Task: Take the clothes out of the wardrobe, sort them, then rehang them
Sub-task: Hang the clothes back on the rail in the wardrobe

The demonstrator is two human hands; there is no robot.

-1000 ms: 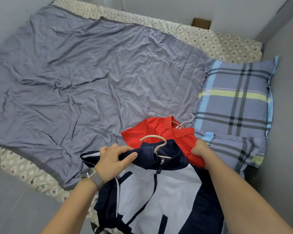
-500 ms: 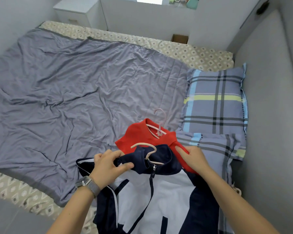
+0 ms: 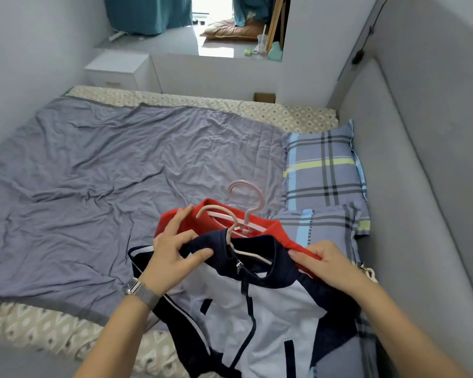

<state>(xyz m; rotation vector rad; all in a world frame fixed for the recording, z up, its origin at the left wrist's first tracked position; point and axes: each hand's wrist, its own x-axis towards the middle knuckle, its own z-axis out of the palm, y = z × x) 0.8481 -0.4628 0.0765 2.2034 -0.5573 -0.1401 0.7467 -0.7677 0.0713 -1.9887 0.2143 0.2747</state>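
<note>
Navy jacket (image 3: 260, 309) collar pinched by left hand (image 3: 172, 257); right hand (image 3: 325, 264) grips red shirt (image 3: 284, 236).

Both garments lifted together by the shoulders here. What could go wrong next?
The two hangers' hooks, beige and pink, overlap, so they may snag when separated. The left hand and right hand pinch the navy-and-white zip jacket and the red polo shirt only at the shoulders; either could slide off its hanger.
</note>
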